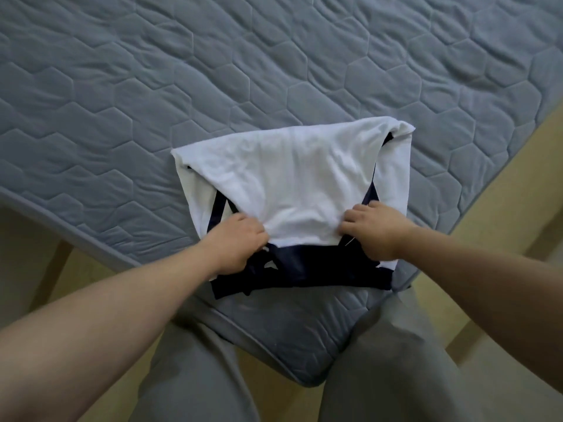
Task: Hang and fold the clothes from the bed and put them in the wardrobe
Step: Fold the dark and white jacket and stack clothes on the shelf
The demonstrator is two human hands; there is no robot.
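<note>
A white garment with dark navy trim (292, 181) lies partly folded on the near corner of the grey quilted mattress (152, 86). Its upper white layer is doubled over toward me, and the navy hem shows below it. My left hand (240, 245) pinches the near left edge of that white layer. My right hand (374, 233) pinches the near right edge. Both hands sit on the garment with fingers curled into the cloth.
The mattress corner (307, 360) points toward me between my legs in grey trousers (380, 376). Beige floor (487, 226) runs along the right side of the bed and shows at the left too. No wardrobe or hangers are in view.
</note>
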